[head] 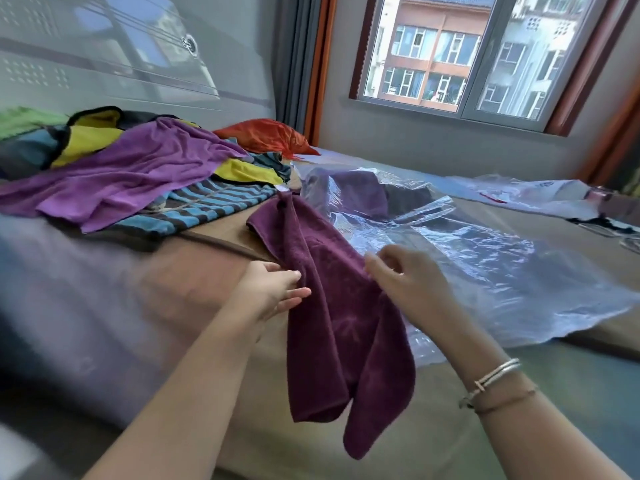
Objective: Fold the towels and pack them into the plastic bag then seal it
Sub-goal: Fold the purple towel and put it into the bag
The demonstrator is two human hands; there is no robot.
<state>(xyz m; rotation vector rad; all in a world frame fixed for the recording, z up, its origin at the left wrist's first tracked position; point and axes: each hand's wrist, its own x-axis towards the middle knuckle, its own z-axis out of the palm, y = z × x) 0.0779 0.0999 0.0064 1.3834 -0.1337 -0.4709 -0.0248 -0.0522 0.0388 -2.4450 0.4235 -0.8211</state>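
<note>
So, towel: the dark purple towel point(332, 306) lay rumpled on the bed point(194, 278), long axis running from about 11 o'clock at its far corner down to 5 o'clock, near end hanging off the edge toward me.
Left hand: my left hand point(268, 292) sat at the towel's 9 o'clock side, fingers straight and relaxed, tips just touching the edge, not gripping.
Right hand: my right hand point(405, 275) was at 3 o'clock, fingers curled, pinching a fold of the cloth, palm down.
Nearer hand: pretty even, one on each long edge, so I'd guess spreading it flat came next.
Bag: the plastic bag point(485, 258) lay open at 2 o'clock, another purple towel point(360, 195) already inside.
Pile: unfolded towels point(131, 174) at 10 o'clock.
</note>
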